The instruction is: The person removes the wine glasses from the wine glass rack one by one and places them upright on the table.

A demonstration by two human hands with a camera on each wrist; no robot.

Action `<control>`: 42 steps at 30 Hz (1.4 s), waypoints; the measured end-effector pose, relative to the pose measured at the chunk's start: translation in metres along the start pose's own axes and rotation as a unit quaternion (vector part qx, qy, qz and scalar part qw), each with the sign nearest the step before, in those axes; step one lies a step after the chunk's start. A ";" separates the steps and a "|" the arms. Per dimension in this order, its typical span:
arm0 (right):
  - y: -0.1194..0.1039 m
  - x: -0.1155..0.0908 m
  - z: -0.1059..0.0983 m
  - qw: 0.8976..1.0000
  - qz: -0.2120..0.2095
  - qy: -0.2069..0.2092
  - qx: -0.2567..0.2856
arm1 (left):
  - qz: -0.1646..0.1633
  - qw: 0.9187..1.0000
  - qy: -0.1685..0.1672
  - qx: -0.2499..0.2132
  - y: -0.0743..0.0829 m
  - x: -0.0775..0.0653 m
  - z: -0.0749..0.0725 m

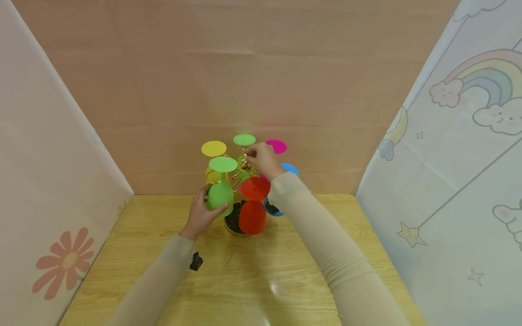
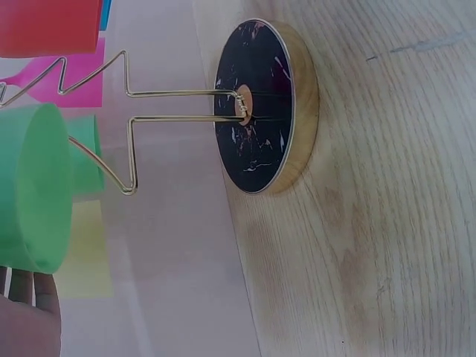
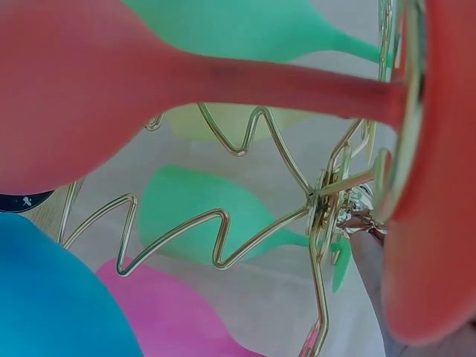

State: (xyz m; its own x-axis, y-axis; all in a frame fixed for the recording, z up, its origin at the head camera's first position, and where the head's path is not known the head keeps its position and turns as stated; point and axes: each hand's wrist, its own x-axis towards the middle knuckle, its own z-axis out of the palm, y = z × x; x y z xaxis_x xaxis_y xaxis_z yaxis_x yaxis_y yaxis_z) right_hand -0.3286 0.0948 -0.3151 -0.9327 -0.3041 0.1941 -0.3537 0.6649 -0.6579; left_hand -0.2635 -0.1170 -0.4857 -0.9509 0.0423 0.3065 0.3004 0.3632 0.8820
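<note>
The left hand [image 1: 201, 215] curls round a matte, rounded green glass [image 1: 220, 197] — upside down in the zigzag gold wire rack [image 2: 175, 93] — while the right hand [image 1: 266, 160] pinches the rack's shiny knob [image 1: 246, 165] above its round, black-marbled base [image 2: 262, 160].

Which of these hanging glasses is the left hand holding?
The front green glass, left of the red one: the left hand grips its bowl. The other green glass hangs at the back.

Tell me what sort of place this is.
Most likely a small staged tabletop set, indoors: a wood-grain table is walled in by a plain peach backdrop, a flower-printed sheet on the left and a rainbow-printed sheet on the right.
</note>
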 end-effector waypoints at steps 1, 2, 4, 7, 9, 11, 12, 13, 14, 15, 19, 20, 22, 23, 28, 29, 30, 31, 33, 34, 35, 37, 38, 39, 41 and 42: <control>0.000 0.000 0.000 1.000 0.000 0.001 0.003 | -0.001 1.000 0.002 0.001 0.001 0.000 0.000; 0.000 0.000 0.000 1.000 0.001 0.002 0.005 | -0.001 1.000 0.004 0.002 0.001 0.001 0.000; 0.001 0.001 0.000 1.000 0.005 0.002 0.008 | -0.003 1.000 0.007 0.004 0.003 0.001 0.000; 0.001 0.001 0.000 1.000 0.007 -0.002 0.009 | -0.006 1.000 0.013 0.003 0.003 0.001 -0.001; 0.001 0.001 0.000 1.000 0.007 -0.004 0.008 | -0.007 1.000 0.016 0.001 0.002 0.001 -0.002; 0.000 0.001 -0.001 1.000 0.005 -0.004 0.003 | -0.007 1.000 0.020 -0.004 0.001 0.001 -0.003; 0.000 0.001 -0.001 1.000 0.005 -0.004 0.002 | -0.008 1.000 0.021 -0.007 0.001 0.001 -0.003; 0.000 0.001 -0.001 1.000 0.004 -0.003 0.002 | -0.008 1.000 0.022 -0.009 0.001 0.001 -0.004; 0.000 0.001 -0.002 1.000 0.004 -0.002 0.002 | -0.009 1.000 0.023 -0.011 0.000 0.001 -0.004; 0.000 0.001 -0.002 1.000 0.004 -0.001 0.002 | -0.011 1.000 0.025 -0.014 -0.001 0.001 -0.005; 0.001 0.002 -0.002 1.000 0.004 0.002 0.000 | -0.017 0.999 0.026 -0.019 -0.003 0.001 -0.007; 0.001 0.002 -0.002 1.000 0.004 0.003 -0.003 | -0.018 0.999 0.026 -0.019 -0.003 0.001 -0.007; 0.000 0.002 -0.002 1.000 0.001 0.004 -0.007 | -0.019 0.999 0.028 -0.017 -0.005 0.001 -0.008; 0.000 0.002 -0.002 1.000 -0.001 0.004 -0.007 | -0.018 0.999 0.031 -0.016 -0.006 0.001 -0.009; 0.001 0.002 -0.001 1.000 -0.007 0.006 -0.009 | -0.013 0.999 0.041 -0.017 -0.008 -0.001 -0.011; 0.001 0.002 -0.001 1.000 -0.007 0.008 -0.010 | -0.014 0.999 0.043 -0.019 -0.009 -0.001 -0.012; 0.001 0.003 0.000 1.000 -0.008 0.009 -0.011 | -0.015 0.999 0.044 -0.021 -0.010 -0.002 -0.012; 0.001 0.002 0.001 1.000 -0.008 0.010 -0.011 | -0.017 0.999 0.044 -0.023 -0.012 -0.003 -0.012; 0.001 0.002 0.002 1.000 -0.009 0.011 -0.007 | -0.018 0.999 0.044 -0.026 -0.014 -0.004 -0.013; 0.001 0.002 0.001 1.000 -0.008 0.011 -0.006 | -0.019 0.998 0.044 -0.028 -0.015 -0.004 -0.012; 0.001 0.001 0.000 1.000 -0.008 0.010 -0.007 | -0.021 0.998 0.043 -0.029 -0.016 -0.005 -0.012; 0.001 0.001 -0.001 1.000 -0.007 0.008 -0.006 | -0.026 0.998 0.042 -0.032 -0.017 -0.006 -0.011; 0.001 0.001 -0.001 1.000 -0.007 0.008 -0.007 | -0.030 0.998 0.043 -0.035 -0.017 -0.007 -0.011; 0.000 0.001 -0.001 1.000 -0.007 0.007 -0.009 | -0.032 0.998 0.044 -0.036 -0.019 -0.007 -0.011; 0.000 0.001 0.000 1.000 -0.006 0.005 -0.012 | -0.040 0.997 0.047 -0.041 -0.021 -0.009 -0.012; -0.001 0.001 0.000 1.000 -0.005 0.005 -0.012 | -0.042 0.997 0.049 -0.044 -0.022 -0.010 -0.012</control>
State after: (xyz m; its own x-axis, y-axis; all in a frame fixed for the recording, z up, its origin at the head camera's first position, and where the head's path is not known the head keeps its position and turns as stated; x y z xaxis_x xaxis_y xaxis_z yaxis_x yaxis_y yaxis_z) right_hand -0.3296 0.0939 -0.3144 -0.9295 -0.3050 0.2075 -0.3650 0.6782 -0.6379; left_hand -0.2600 -0.1371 -0.5037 -0.9626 -0.0767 0.2597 0.2295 0.2777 0.9328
